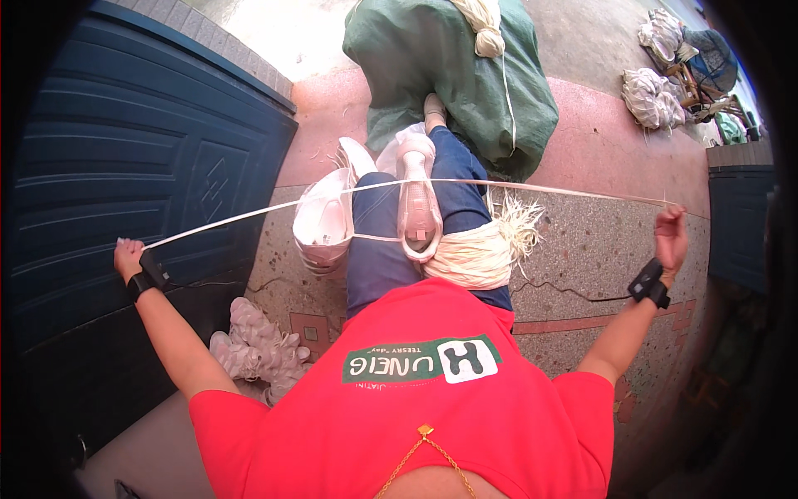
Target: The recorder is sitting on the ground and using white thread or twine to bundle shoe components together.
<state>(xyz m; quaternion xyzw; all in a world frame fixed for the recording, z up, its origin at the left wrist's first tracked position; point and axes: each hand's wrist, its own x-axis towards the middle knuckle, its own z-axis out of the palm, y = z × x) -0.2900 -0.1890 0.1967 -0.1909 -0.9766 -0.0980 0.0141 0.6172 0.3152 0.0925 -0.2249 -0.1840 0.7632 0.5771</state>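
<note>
A long pale shoelace (229, 222) is pulled taut across my lap, between my two widely spread arms. At the far left, my left hand (129, 259) is closed and pinches one end. My right hand (671, 237), out to the right, is closed with its fingertips at the other end. Beneath the lace, a pink shoe (418, 212) lies sole up on my thighs. A second pink-and-white shoe (324, 218) sits beside my left knee, and a short strand runs between the two. A thick bundle of cream laces (472, 256) lies over my right thigh, its loose ends fanned out.
In front of my feet stands a large green sack (449, 91) with a cream lace hank (482, 29) on top. A dark blue panelled door (150, 158) is on the left. Bagged shoes (262, 349) lie by my left side; white bundles (652, 98) and a chair are at far right.
</note>
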